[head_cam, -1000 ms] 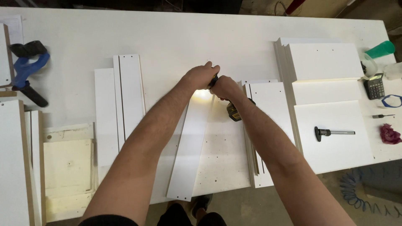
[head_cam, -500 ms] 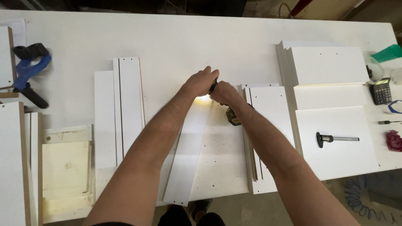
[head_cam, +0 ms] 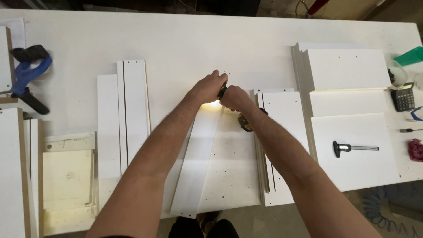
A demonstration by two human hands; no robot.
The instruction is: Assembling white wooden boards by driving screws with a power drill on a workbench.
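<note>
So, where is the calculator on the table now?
In the head view the calculator lies at the far right edge of the table, right of the stacked white panels and just below a green container.

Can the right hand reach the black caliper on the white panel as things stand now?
Probably yes: the caliper lies uncovered, nothing across the path, but the right hand now grips a yellow-black power tool.

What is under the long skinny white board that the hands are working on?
The narrow white board lies on a wider white panel, dotted with small holes, which rests on the white table. The part of the panel beneath the board is covered, so it cannot be seen.
</note>
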